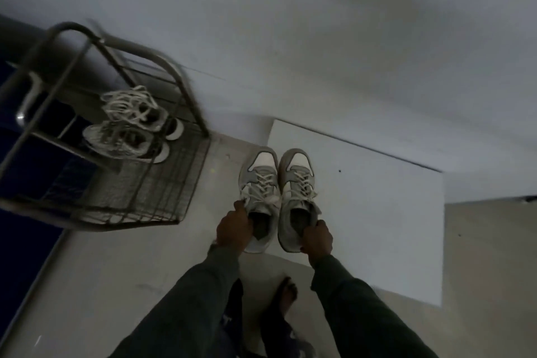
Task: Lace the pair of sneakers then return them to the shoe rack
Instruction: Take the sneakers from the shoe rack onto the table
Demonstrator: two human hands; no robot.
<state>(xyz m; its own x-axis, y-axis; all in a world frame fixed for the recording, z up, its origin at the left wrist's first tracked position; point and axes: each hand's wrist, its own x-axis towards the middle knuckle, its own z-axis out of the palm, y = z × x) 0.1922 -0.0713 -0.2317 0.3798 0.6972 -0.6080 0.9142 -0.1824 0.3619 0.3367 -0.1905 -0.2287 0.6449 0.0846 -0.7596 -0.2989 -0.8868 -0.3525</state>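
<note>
Head view: left hand and right hand each grip one laced sneaker by its heel collar.

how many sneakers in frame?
4. The left hand grips one grey sneaker, the right hand grips the other grey sneaker. Two more on the shoe rack: far sneaker, near sneaker. Dark lower shelves may hide more.

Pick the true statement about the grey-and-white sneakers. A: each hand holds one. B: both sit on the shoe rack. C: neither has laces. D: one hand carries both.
A: the left hand grips the left sneaker at its collar, the right hand the right sneaker.
</note>
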